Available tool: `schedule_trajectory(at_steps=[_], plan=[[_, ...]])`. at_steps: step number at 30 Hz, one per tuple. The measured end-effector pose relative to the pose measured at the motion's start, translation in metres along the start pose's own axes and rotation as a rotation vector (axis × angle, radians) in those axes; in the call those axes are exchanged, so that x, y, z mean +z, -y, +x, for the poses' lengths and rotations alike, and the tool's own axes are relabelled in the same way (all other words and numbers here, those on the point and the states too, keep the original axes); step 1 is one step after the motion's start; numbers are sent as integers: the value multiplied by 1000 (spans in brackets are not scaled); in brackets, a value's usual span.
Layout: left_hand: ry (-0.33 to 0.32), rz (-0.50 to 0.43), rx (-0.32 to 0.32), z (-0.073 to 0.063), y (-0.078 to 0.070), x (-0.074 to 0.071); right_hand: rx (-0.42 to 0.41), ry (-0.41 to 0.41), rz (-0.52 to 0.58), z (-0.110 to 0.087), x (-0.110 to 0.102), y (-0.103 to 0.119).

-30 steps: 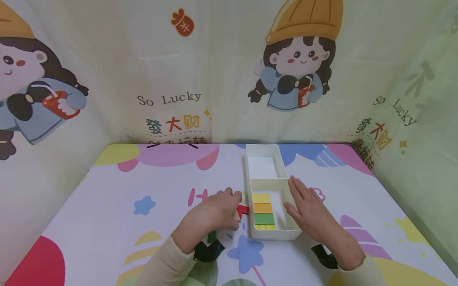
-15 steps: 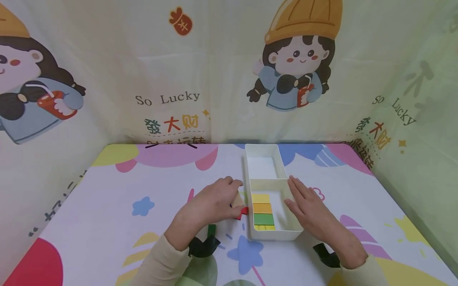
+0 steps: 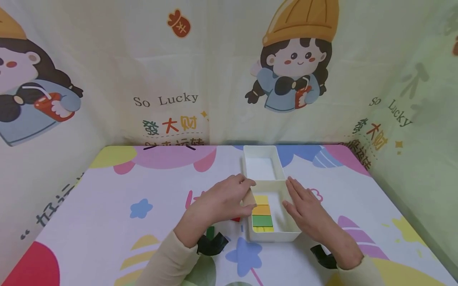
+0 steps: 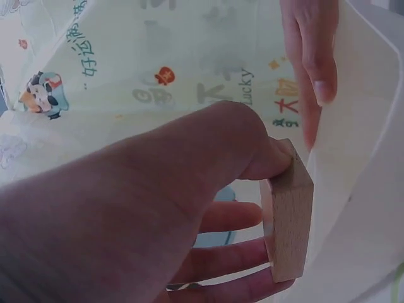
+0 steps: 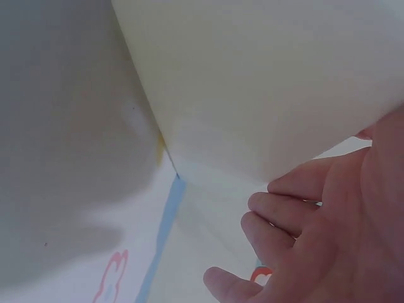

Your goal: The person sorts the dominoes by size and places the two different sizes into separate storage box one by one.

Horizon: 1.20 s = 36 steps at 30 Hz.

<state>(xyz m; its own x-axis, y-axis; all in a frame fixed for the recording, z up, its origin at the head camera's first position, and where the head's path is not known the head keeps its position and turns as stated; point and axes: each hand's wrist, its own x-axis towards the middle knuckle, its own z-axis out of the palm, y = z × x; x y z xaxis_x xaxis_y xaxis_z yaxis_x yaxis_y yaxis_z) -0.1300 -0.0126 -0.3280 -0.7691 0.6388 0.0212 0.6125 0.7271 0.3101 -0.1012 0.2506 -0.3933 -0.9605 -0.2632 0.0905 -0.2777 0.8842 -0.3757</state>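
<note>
My left hand [image 3: 222,201] pinches a plain wooden block [image 4: 290,221] between thumb and fingertips. In the head view the block overlaps the left wall of a white two-part box [image 3: 275,237]. Inside the near compartment, along its left side, lie a pale yellow block [image 3: 261,200], an orange block [image 3: 261,210], a green block [image 3: 262,221] and yellow pieces [image 3: 262,229]. My right hand [image 3: 308,208] has its fingers extended along the box's right wall, its fingertips near the divider. In the right wrist view those fingers [image 5: 268,240] lie beside the outer wall.
A red piece [image 3: 235,219] shows partly under my left hand, left of the box. Nearer me lies a green piece [image 3: 210,232], partly hidden by the black wrist strap [image 3: 212,244]. The far compartment [image 3: 260,169] shows its bare white floor. Patterned curtains [image 3: 222,79] stand behind the table.
My left hand lifts the wooden block from beside the red pieces and carries it right, to the box's left wall. My right hand stays by the right wall.
</note>
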Motion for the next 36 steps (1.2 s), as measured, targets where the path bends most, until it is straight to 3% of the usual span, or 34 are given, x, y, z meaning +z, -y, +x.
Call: schedule_trajectory(at_steps=[10, 20, 29, 36], plan=[[19, 62, 88, 21, -21, 11, -40, -31, -16, 1, 3, -1], [88, 192, 86, 41, -38, 32, -39, -24, -47, 1, 2, 0], [130, 214, 100, 48, -45, 47, -60, -41, -80, 2, 1, 1], [142, 237, 169, 51, -44, 59, -79, -46, -82, 1, 3, 0]])
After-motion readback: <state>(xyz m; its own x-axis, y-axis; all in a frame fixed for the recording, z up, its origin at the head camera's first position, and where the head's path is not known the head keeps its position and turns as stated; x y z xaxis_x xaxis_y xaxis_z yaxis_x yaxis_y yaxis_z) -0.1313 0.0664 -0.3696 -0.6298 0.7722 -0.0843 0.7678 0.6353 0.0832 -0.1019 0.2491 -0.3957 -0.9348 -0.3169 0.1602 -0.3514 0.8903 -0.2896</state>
